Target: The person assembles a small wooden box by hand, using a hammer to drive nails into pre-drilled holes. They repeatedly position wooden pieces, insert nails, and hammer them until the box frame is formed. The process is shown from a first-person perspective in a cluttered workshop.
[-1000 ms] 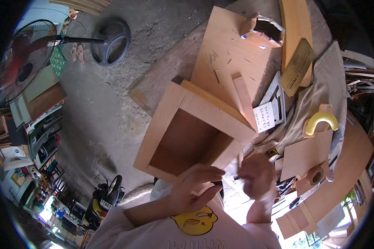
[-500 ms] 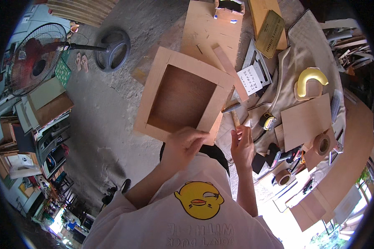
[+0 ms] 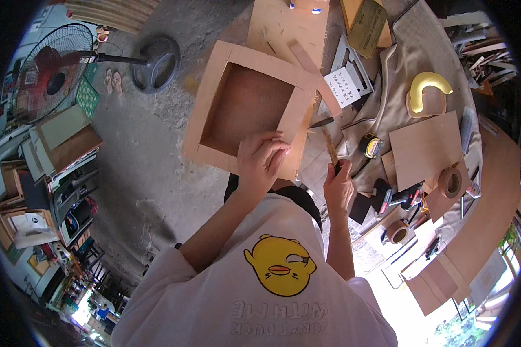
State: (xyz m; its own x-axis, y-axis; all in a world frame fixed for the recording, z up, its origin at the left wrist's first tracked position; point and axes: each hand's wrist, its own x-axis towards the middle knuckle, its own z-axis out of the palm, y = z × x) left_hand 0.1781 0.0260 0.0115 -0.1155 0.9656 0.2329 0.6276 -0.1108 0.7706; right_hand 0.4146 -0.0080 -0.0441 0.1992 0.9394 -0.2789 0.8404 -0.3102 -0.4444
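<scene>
A shallow square wooden box (image 3: 226, 153) with a flat frame-like rim rests tilted on a long light board (image 3: 260, 23). At its near right corner, my left hand (image 3: 260, 161) lies over the rim with fingers curled and the thumb and fingertips together; anything pinched there is too small to make out. My right hand (image 3: 338, 184) is closed round the lower handle of a hammer (image 3: 330, 144). The hammer's dark head is just right of the box, apart from my left fingers. A thin wooden strip (image 3: 315, 78) lies across the board beside the box.
On the cloth at right are a tape measure (image 3: 370, 145), a note sheet (image 3: 341, 87), a metal square (image 3: 359, 75), a yellow curved piece (image 3: 428, 89), a thin wooden panel (image 3: 425, 147), tape rolls (image 3: 450, 182) and a power drill (image 3: 382, 195). A fan (image 3: 55, 81) stands at left.
My left hand has moved farther up onto the box's near rim. My right hand has moved up with the hammer, and more of its handle shows. The whole view has shifted slightly.
</scene>
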